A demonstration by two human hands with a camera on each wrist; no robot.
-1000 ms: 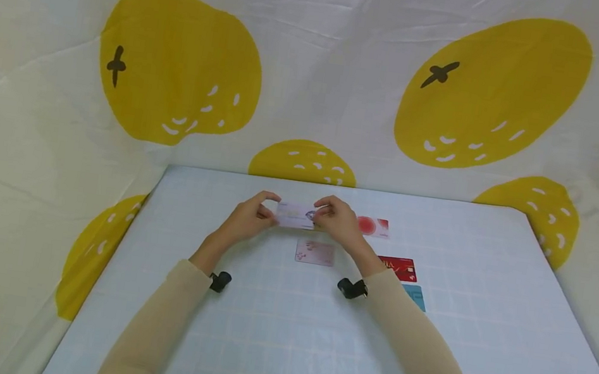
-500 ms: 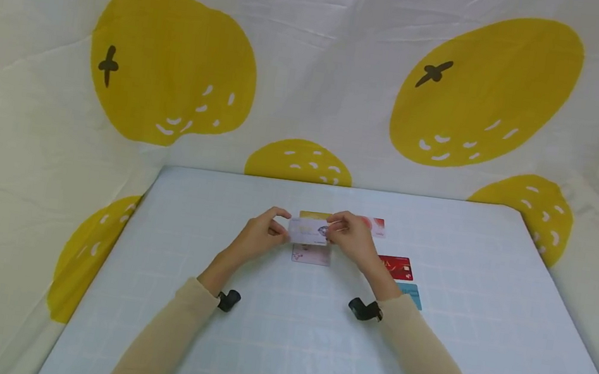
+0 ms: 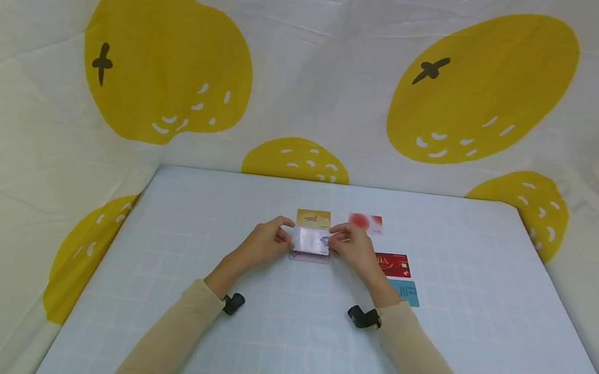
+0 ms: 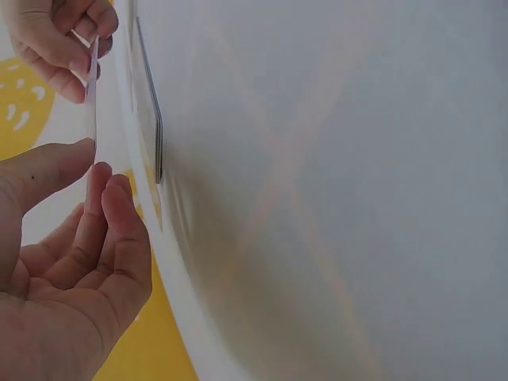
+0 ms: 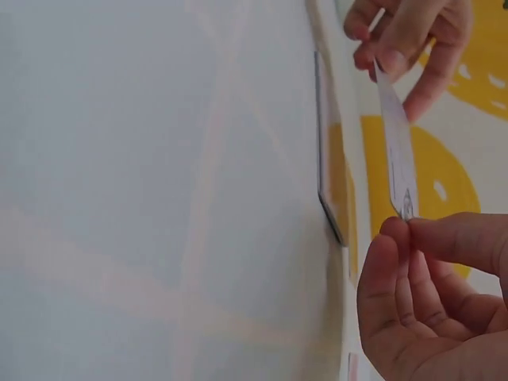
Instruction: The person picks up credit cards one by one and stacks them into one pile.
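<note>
From my end I've got a creased white sheet [image 3: 321,75] behind the desk [image 3: 276,350] and down both sides, printed with big yellow fruit shapes [image 3: 168,60], a couple with dark stems [image 3: 102,63], plus white flecks [image 3: 439,136]. The desk's pale blue with faint whitish grid lines, light looks pretty soft.

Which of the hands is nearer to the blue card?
Right. In the head view, the right hand is beyond and left of the blue card, pinching the white card at its right end; the left hand is farther left, at the opposite end.
</note>
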